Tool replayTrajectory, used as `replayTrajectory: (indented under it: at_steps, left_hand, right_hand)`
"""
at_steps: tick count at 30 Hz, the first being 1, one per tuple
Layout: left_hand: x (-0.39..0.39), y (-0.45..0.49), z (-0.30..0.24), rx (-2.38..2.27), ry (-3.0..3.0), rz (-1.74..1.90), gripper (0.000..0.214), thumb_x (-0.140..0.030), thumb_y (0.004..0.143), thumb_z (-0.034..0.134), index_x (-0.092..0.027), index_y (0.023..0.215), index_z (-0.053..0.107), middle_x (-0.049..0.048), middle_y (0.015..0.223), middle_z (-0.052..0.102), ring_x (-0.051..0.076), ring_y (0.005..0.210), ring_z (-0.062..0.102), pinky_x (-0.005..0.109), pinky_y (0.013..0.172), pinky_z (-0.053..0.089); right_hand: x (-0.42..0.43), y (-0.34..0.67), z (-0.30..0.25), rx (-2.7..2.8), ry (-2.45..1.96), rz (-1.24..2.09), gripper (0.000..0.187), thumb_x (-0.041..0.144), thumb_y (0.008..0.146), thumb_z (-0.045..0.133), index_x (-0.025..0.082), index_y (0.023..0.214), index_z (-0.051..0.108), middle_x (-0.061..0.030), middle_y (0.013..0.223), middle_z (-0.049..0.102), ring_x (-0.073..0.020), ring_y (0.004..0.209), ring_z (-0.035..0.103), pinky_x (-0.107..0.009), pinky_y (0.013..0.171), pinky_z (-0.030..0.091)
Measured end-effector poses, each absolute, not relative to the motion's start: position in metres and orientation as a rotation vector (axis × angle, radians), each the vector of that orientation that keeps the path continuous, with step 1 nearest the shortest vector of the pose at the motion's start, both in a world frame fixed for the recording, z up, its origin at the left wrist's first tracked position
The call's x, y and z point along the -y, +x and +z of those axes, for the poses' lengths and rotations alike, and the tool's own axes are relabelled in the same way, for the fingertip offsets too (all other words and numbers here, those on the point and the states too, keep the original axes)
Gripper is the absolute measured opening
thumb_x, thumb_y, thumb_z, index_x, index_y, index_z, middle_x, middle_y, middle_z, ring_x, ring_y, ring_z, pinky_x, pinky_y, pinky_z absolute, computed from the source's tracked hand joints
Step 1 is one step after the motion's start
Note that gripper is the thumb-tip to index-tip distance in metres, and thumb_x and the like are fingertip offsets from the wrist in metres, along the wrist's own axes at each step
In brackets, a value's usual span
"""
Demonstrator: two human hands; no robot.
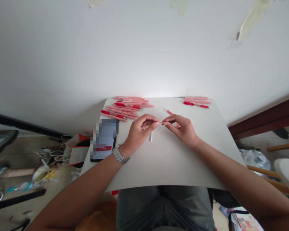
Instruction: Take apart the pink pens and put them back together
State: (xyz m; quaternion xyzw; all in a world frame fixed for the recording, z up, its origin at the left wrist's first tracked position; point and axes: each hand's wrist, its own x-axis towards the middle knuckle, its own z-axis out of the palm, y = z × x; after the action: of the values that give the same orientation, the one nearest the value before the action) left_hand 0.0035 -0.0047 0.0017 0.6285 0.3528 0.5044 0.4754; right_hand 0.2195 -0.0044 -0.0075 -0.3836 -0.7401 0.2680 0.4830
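Head view: I see left hand (pixel 142 129) and right hand (pixel 183 129) both pinching a thin piece (pixel 160 122); a slack grip could drop it onto the desk (pixel 175 166).

Cannot clearly make out the thin piece (pixel 160 122) between the left hand (pixel 142 127) and right hand (pixel 184 130), nor see the upper end of the white stick (pixel 151 137) behind the left hand, nor read the pixelated phone (pixel 103 155), nor follow the right arm (pixel 228 170) past the right edge.
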Motion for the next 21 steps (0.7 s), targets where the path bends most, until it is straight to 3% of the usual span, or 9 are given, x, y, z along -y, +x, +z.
replayTrajectory:
  at_steps: [7, 12, 17, 21]
  left_hand:
    - [0.0059, 0.0036, 0.0038, -0.872, 1.514, 1.235, 0.018, -0.033, 0.092, 0.079, -0.018, 0.102, 0.075, 0.0055, 0.096, 0.075, 0.016, 0.091, 0.075, 0.027, 0.084, 0.062]
    - [0.0058, 0.0032, 0.0022, -0.837, 1.5, 1.236, 0.016, -0.028, 0.091, 0.08, -0.018, 0.102, 0.075, 0.0053, 0.097, 0.077, 0.016, 0.091, 0.076, 0.026, 0.085, 0.063]
    - [0.0058, 0.0038, -0.0005, -0.811, 1.504, 1.247, 0.016, -0.025, 0.089, 0.081, -0.018, 0.103, 0.076, 0.0052, 0.1, 0.077, 0.016, 0.094, 0.077, 0.025, 0.086, 0.064]
    - [0.0059, 0.0039, -0.0012, -0.798, 1.502, 1.264, 0.014, -0.023, 0.09, 0.081, -0.018, 0.102, 0.075, 0.0045, 0.098, 0.076, 0.015, 0.093, 0.076, 0.024, 0.087, 0.063]
  right_hand:
    - [0.0052, 0.2195, -0.0068, 1.828, -0.9, 0.647, 0.012, 0.035, 0.099, 0.071, 0.024, 0.099, 0.075, -0.0022, 0.093, 0.079, -0.0167, 0.074, 0.069, -0.05, 0.102, 0.061]
    - [0.0051, 0.2191, -0.0062, 1.801, -0.92, 0.658, 0.015, 0.037, 0.099, 0.071, 0.023, 0.097, 0.075, -0.0031, 0.093, 0.079, -0.0168, 0.073, 0.068, -0.045, 0.09, 0.065]
    - [0.0054, 0.2192, -0.006, 1.796, -0.916, 0.65, 0.013, 0.036, 0.098, 0.072, 0.023, 0.097, 0.075, -0.0021, 0.092, 0.079, -0.016, 0.073, 0.068, -0.049, 0.103, 0.061]
    - [0.0061, 0.22, -0.0057, 1.824, -0.901, 0.66, 0.012, 0.036, 0.099, 0.072, 0.024, 0.099, 0.075, -0.0026, 0.093, 0.079, -0.0164, 0.074, 0.068, -0.044, 0.09, 0.065]
